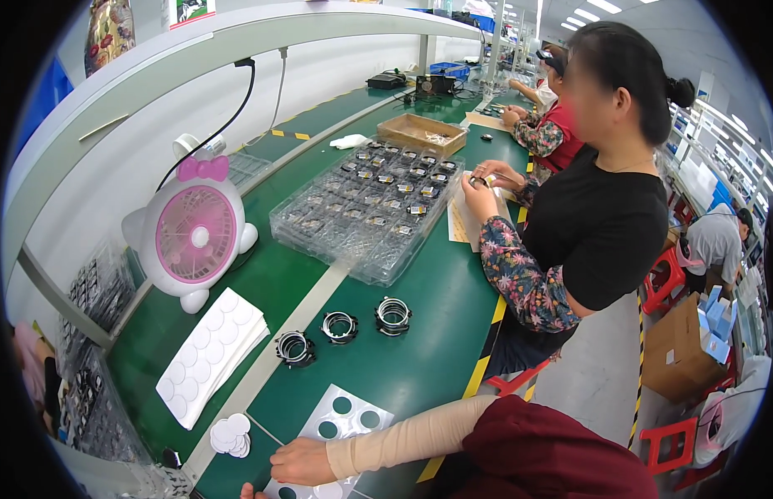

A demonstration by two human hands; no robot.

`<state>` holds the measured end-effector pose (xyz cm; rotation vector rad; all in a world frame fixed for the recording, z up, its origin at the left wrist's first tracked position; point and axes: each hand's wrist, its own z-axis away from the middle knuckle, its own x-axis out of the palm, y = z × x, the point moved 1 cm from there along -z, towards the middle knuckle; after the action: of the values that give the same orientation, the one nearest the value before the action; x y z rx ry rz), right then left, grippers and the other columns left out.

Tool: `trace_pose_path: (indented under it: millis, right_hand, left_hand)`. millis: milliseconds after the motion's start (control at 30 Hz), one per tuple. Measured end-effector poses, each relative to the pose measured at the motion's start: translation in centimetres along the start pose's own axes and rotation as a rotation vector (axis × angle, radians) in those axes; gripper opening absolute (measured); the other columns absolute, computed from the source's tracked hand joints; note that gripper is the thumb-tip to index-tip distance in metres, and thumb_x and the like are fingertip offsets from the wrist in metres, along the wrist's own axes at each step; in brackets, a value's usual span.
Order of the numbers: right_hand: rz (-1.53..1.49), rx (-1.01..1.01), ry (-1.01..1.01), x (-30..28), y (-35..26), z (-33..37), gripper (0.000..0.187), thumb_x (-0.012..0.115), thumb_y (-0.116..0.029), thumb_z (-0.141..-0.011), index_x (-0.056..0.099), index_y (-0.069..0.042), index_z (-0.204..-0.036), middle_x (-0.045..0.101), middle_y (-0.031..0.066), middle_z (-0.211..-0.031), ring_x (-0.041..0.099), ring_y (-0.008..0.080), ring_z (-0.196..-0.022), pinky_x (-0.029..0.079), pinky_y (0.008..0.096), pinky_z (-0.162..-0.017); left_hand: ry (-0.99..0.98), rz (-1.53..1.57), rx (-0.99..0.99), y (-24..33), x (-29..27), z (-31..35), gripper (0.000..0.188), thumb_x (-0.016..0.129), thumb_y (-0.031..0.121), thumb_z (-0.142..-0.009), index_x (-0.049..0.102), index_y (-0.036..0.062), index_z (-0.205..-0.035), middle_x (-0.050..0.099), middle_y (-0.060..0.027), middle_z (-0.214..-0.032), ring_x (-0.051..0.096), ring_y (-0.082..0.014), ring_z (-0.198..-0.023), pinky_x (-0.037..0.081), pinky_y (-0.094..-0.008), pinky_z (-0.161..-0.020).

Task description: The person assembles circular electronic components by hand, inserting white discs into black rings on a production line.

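My right hand comes in on a beige sleeve from the lower right. Its bent fingers are closed at the left edge of a pale sheet with round cut-outs, whose openings show the green table. A white disc sits in the sheet near the bottom edge. Of my left hand only fingertips show at the lower rim; what they hold is out of sight. Beside my hands lies a small pile of white round discs. Further left is a stack of white sheets with round stickers.
Three black-and-silver ring parts stand on the green table. Beyond them are stacked clear trays of small parts, a cardboard box and a pink-and-white fan. A co-worker in black handles a small part at the right.
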<state>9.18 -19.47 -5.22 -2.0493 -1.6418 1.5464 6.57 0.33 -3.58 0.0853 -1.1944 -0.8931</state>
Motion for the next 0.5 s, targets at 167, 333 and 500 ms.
trace_pose_path:
  millis: [167,333,500]
  right_hand:
    - [-0.003,0.003,-0.007,0.11,0.22,0.00,0.013,0.055,-0.014,-0.077,0.054,-0.004,-0.068,0.051,0.0094,-0.070,0.054,0.0266,-0.071,0.044,0.0365,-0.061]
    - [0.045,-0.015,-0.037,0.07,0.34,0.18,0.014,0.053,-0.015,-0.080,0.052,-0.005,-0.071,0.048,0.0083,-0.072,0.053,0.0240,-0.072,0.044,0.0339,-0.060]
    - [0.035,-0.016,-0.013,0.33,0.26,0.20,0.013,0.054,-0.014,-0.078,0.053,-0.005,-0.069,0.049,0.0083,-0.070,0.054,0.0250,-0.070,0.044,0.0347,-0.060]
  left_hand:
    - [0.009,-0.001,0.002,0.01,0.17,0.00,0.027,0.043,0.019,-0.092,0.050,0.0040,-0.114,0.051,-0.0069,-0.078,0.043,-0.0135,-0.062,0.038,-0.0244,-0.053]
    - [0.013,-0.009,0.012,-0.17,0.36,-0.02,0.027,0.043,0.018,-0.091,0.049,0.0037,-0.114,0.052,-0.0070,-0.077,0.043,-0.0133,-0.061,0.037,-0.0241,-0.053]
    - [-0.020,0.005,-0.006,-0.15,-0.01,0.08,0.028,0.043,0.018,-0.092,0.049,0.0036,-0.115,0.052,-0.0071,-0.078,0.044,-0.0134,-0.063,0.038,-0.0250,-0.054]
